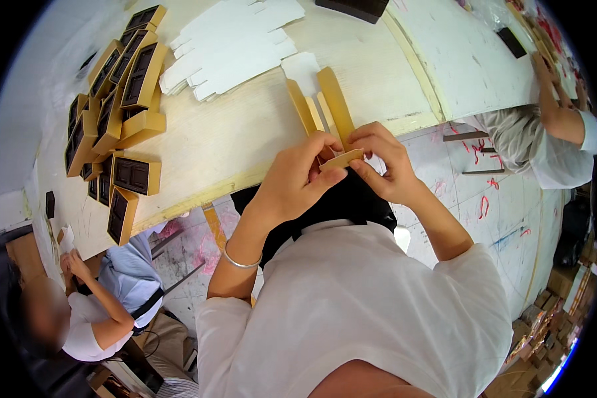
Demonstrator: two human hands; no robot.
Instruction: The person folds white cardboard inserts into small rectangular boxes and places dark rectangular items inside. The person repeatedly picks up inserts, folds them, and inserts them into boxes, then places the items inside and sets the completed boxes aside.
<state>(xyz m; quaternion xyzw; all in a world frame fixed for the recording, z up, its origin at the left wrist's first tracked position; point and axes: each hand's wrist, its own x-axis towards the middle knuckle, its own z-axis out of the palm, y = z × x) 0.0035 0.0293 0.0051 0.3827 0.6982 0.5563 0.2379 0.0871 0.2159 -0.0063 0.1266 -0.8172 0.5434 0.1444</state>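
Note:
Both my hands grip a partly folded gold cardboard box (pixel 338 109) at the table's near edge. Its long side panels stand up and point away from me, with a white flap beyond them. My left hand (pixel 298 174) pinches the near end from the left, thumb along a small gold flap (pixel 341 160). My right hand (pixel 386 162) closes on the same end from the right, fingertips at the corner. The inside of the near end is partly hidden by my fingers. A silver bangle (pixel 242 263) circles my left wrist.
A stack of flat white card blanks (pixel 235 46) lies beyond my hands. Gold boxes with dark inserts (pixel 136 174) pile up at the left of the table (pixel 199 146). A dark block (pixel 353 6) sits at the far edge. Co-workers sit at lower left and far right.

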